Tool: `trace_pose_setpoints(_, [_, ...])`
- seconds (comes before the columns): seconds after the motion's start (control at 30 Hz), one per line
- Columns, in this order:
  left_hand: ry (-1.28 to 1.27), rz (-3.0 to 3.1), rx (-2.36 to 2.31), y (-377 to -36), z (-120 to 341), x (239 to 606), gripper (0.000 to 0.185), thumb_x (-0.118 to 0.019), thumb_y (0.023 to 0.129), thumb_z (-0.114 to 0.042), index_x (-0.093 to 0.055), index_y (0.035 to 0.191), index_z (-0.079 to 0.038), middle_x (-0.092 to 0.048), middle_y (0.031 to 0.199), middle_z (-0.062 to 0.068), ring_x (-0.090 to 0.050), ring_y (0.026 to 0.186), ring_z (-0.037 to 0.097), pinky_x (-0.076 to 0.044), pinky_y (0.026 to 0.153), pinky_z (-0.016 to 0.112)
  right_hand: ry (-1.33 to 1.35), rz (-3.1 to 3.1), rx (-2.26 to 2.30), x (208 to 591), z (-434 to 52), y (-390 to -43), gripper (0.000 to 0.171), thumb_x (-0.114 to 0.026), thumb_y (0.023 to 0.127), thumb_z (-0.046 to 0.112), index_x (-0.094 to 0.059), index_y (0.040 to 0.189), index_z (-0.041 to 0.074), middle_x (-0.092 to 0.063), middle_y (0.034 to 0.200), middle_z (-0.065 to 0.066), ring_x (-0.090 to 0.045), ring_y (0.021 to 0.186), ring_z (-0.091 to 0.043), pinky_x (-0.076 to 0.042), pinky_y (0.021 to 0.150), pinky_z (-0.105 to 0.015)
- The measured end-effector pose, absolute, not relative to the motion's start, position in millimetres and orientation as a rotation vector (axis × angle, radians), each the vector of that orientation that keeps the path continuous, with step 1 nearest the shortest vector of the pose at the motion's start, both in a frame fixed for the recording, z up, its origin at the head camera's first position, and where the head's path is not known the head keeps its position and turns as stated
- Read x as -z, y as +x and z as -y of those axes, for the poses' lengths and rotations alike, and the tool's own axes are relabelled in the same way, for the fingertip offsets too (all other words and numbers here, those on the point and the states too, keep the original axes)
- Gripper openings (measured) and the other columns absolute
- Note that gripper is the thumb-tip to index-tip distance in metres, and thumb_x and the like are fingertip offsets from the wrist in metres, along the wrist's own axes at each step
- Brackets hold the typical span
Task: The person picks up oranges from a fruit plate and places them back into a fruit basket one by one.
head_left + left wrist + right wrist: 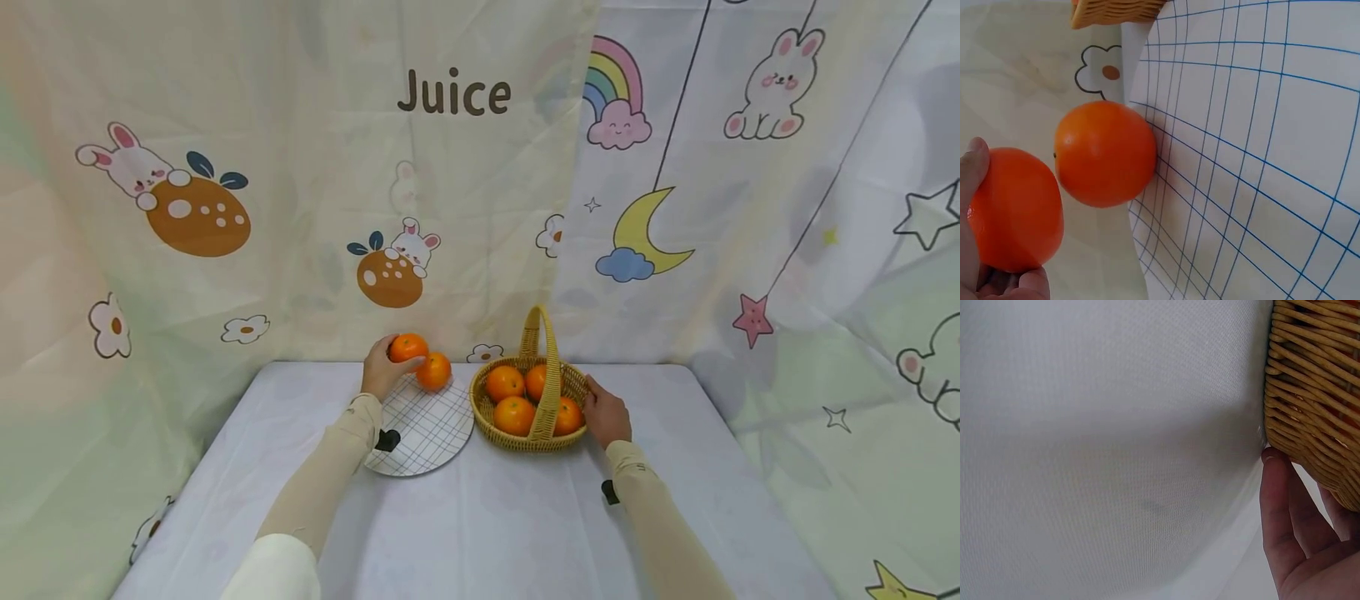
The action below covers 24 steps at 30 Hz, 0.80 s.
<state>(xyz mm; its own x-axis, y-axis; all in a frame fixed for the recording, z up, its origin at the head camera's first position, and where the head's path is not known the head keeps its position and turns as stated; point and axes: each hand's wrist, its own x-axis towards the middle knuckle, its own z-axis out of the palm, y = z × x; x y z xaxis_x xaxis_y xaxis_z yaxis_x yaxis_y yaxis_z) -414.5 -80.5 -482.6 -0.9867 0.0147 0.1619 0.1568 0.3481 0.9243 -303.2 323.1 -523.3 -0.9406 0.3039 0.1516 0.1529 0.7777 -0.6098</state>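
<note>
Centre frame: the left hand [381,372] curls its fingers [974,169] round an orange [408,347] above the checked plate [427,429], beside a second orange [434,371]. Lower it gently clear of that one. The right hand [606,414] rests straight fingers against the wicker basket [525,437].

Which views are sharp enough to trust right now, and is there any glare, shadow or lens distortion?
Head view: even soft light, no glare, edges bowed by the wide lens. Left wrist view: sharp on the held orange and the plate, whose grid lines curve. Right wrist view: basket weave crisp, soft shadow on the cloth beside it.
</note>
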Motion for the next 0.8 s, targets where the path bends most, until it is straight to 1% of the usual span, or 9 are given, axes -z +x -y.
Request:
trace_pose_setpoints(0.07, [-0.175, 2.482, 1.711, -413, 75, 479, 0.08, -0.08, 0.081, -0.033, -0.041, 0.145, -0.005, -0.044, 0.143, 0.013, -0.045, 0.124, 0.033, -0.037, 0.108, 0.048, -0.353, 2.732, -0.906, 524, -324, -304, 0.047, -0.039, 0.103, 0.017, -0.04, 0.149, 0.012, -0.059, 0.129, -0.023, -0.043, 0.053, -0.022, -0.04, 0.05, -0.031])
trace_pose_setpoints(0.17, [-0.192, 2.49, 1.707, -412, 67, 475, 0.08, -0.081, 0.081, -0.034, -0.042, 0.145, -0.006, -0.045, 0.143, 0.011, -0.046, 0.124, 0.031, -0.038, 0.107, 0.047, -0.351, 2.737, -0.914, 524, -325, -304, 0.047, -0.039, 0.103, 0.017, -0.04, 0.149, 0.012, -0.053, 0.136, -0.021, -0.043, 0.054, -0.022, -0.041, 0.051, -0.031])
trace_pose_setpoints(0.37, [-0.274, 2.488, 1.732, -414, 44, 474, 0.083, -0.084, 0.077, -0.037, -0.045, 0.144, -0.007, -0.048, 0.142, 0.01, -0.048, 0.124, 0.031, -0.04, 0.106, 0.049, -0.366, 2.732, -0.905, 526, -325, -304, 0.047, -0.04, 0.102, 0.017, -0.041, 0.149, 0.012, -0.055, 0.135, -0.021, -0.044, 0.054, -0.022, -0.04, 0.051, -0.031])
trace_pose_setpoints(0.43, [-0.298, 2.487, 1.742, -413, 37, 474, 0.085, -0.085, 0.075, -0.038, -0.045, 0.144, -0.007, -0.048, 0.142, 0.009, -0.049, 0.123, 0.031, -0.04, 0.104, 0.05, -0.367, 2.733, -0.906, 526, -324, -304, 0.047, -0.039, 0.102, 0.018, -0.041, 0.149, 0.012, -0.059, 0.128, -0.022, -0.043, 0.053, -0.022, -0.04, 0.05, -0.031])
trace_pose_setpoints(0.53, [-0.306, 2.489, 1.755, -410, 24, 474, 0.084, -0.085, 0.074, -0.038, -0.047, 0.143, -0.008, -0.05, 0.14, 0.008, -0.051, 0.12, 0.03, -0.042, 0.102, 0.049, -0.357, 2.74, -0.921, 526, -324, -303, 0.047, -0.038, 0.103, 0.018, -0.039, 0.149, 0.012, -0.061, 0.123, -0.024, -0.043, 0.052, -0.022, -0.04, 0.049, -0.031])
trace_pose_setpoints(0.63, [-0.324, 2.479, 1.772, -403, 11, 472, 0.081, -0.085, 0.075, -0.035, -0.048, 0.142, -0.008, -0.051, 0.138, 0.008, -0.053, 0.118, 0.031, -0.044, 0.101, 0.049, -0.344, 2.742, -0.92, 526, -324, -302, 0.048, -0.037, 0.103, 0.018, -0.039, 0.15, 0.011, -0.06, 0.126, -0.024, -0.043, 0.053, -0.022, -0.04, 0.05, -0.032])
trace_pose_setpoints(0.67, [-0.328, 2.482, 1.763, -401, 6, 473, 0.08, -0.084, 0.076, -0.036, -0.049, 0.142, -0.008, -0.052, 0.138, 0.008, -0.053, 0.117, 0.03, -0.045, 0.1, 0.048, -0.341, 2.736, -0.912, 526, -324, -302, 0.047, -0.038, 0.102, 0.018, -0.039, 0.149, 0.01, -0.057, 0.131, -0.024, -0.043, 0.053, -0.022, -0.04, 0.051, -0.032])
trace_pose_setpoints(0.8, [-0.36, 2.48, 1.768, -394, -12, 475, 0.078, -0.084, 0.076, -0.036, -0.05, 0.141, -0.009, -0.053, 0.137, 0.007, -0.055, 0.117, 0.028, -0.046, 0.099, 0.045, -0.33, 2.722, -0.883, 526, -324, -301, 0.047, -0.039, 0.102, 0.016, -0.041, 0.148, 0.008, -0.053, 0.136, -0.022, -0.044, 0.055, -0.023, -0.041, 0.053, -0.033])
